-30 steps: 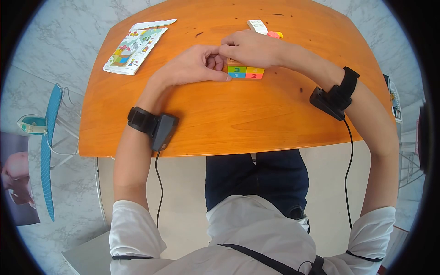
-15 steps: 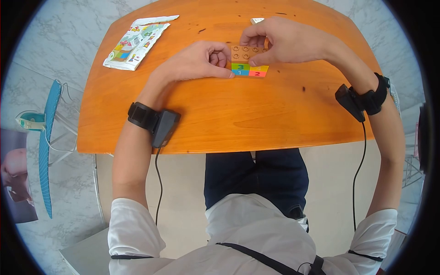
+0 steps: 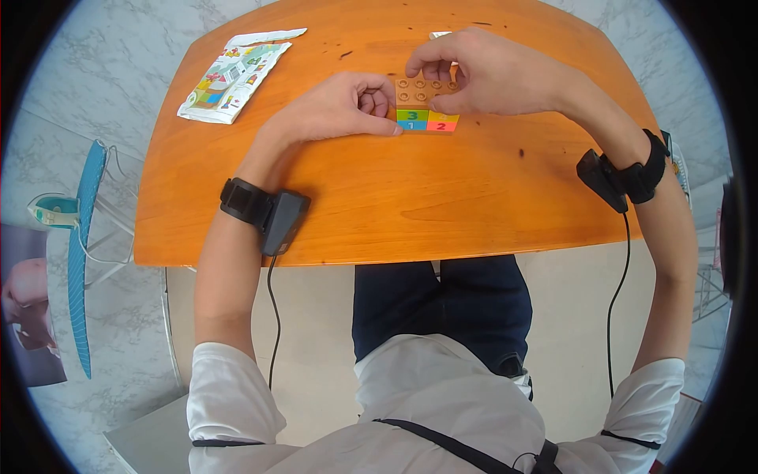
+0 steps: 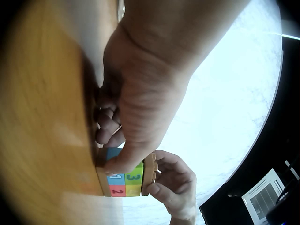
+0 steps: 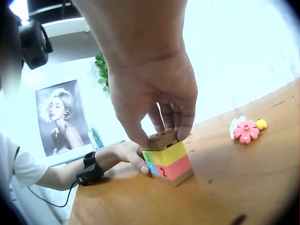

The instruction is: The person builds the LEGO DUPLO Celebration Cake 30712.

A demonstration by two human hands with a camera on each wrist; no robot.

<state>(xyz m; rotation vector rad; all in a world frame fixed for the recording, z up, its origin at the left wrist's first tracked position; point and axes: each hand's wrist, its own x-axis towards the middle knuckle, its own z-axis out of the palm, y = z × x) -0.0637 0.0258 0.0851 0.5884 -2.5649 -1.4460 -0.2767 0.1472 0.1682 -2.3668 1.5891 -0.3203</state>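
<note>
A small stack of bricks stands on the table: a brown studded brick (image 3: pixel 410 99) on top, green "3" and yellow bricks below it, then blue "1" and red "2" (image 5: pixel 174 169), on a brown base (image 4: pixel 101 171). My right hand (image 3: pixel 501 73) pinches the top brick between thumb and fingers. In the right wrist view that brick sits slightly tilted, with a gap under one side. My left hand (image 3: pixel 339 107) holds the stack's left end, thumb on the blue brick and the other fingers curled; their contact behind the stack is hidden.
A printed white packet (image 3: pixel 233 77) lies at the table's back left. To the right of the stack in the right wrist view lie a pink flower piece (image 5: pixel 246 131), a yellow piece (image 5: pixel 261 124) and a white piece. An iron (image 3: pixel 55 210) stands left of the table.
My right hand has shifted right from over the stack, uncovering the brown brick's studs, and now grips its right part. My left hand has stayed beside the stack.
</note>
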